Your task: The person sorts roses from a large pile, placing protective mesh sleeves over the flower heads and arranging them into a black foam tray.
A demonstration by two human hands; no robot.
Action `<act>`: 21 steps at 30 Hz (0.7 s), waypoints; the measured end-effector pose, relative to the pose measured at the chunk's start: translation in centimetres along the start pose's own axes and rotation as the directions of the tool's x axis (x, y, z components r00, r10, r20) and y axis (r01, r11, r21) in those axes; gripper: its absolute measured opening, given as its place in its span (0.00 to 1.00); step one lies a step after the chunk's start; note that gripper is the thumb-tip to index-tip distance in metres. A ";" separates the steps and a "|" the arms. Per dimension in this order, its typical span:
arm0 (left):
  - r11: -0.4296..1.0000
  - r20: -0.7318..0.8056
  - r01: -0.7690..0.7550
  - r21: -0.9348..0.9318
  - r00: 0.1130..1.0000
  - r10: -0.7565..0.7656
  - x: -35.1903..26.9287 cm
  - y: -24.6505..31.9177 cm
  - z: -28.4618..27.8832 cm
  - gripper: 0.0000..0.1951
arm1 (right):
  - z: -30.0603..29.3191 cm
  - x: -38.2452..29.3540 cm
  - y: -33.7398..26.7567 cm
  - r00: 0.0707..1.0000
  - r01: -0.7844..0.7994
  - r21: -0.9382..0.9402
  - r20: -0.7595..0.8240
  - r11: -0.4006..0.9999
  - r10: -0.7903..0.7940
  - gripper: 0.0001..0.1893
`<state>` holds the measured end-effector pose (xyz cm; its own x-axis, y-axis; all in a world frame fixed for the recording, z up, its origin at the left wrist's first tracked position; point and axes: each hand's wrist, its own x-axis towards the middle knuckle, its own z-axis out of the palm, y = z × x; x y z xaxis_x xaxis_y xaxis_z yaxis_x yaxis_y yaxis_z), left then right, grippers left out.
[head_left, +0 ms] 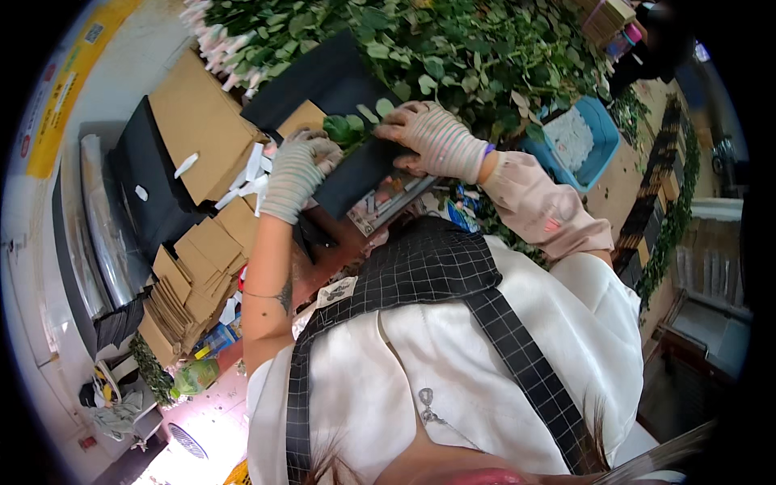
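My left hand (301, 171), in a striped knit glove, has its fingers curled at the left edge of a black wrapping sheet (359, 182), beside green leaves (344, 130). My right hand (438, 140), gloved alike, grips the sheet's right side, its thumb lower than its fingers. The leaves lie between both hands; their stems are hidden. Behind them a tan cardboard piece (301, 119) rests against a larger black sheet (330, 71). A large heap of leafy stems (461, 54) fills the far side, with pale wrapped bundles (227, 51) at its left.
Cardboard sheets (200, 121) and stacked cardboard pieces (200, 267) stand at left, near clear film rolls (103, 224). White paper strips (251, 176) lie by my left wrist. A blue plastic basin (597, 142) holds white material at right. A black-and-tan row (652, 200) lies beyond.
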<state>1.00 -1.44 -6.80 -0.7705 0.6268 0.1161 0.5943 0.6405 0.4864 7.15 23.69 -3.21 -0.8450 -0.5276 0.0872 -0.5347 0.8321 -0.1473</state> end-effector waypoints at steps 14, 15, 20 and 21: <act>0.964 0.145 0.164 -0.209 0.980 -0.135 0.7 -0.1 -1.5 0.07 | 2.7 2.7 2.1 0.990 0.059 -0.064 -0.126 0.996 -0.067 0.11; 0.966 0.119 0.153 -0.210 0.984 -0.130 0.4 -0.2 -1.4 0.08 | 2.1 2.8 2.0 0.998 0.051 -0.038 -0.031 0.998 -0.053 0.14; 0.977 0.174 0.146 -0.153 0.978 -0.118 0.2 -0.2 -1.7 0.12 | -0.2 3.7 1.9 0.990 0.133 0.034 -0.049 0.990 -0.131 0.15; 0.976 0.167 0.156 -0.152 0.977 -0.130 0.3 -0.1 -1.8 0.12 | 0.1 3.8 2.1 0.988 0.147 0.036 -0.048 0.989 -0.145 0.15</act>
<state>0.30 -2.14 -5.30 -0.7920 0.6032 -0.0945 0.4248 0.6555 0.6244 2.86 23.39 -3.29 -0.7579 -0.6337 0.1550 -0.6524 0.7390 -0.1683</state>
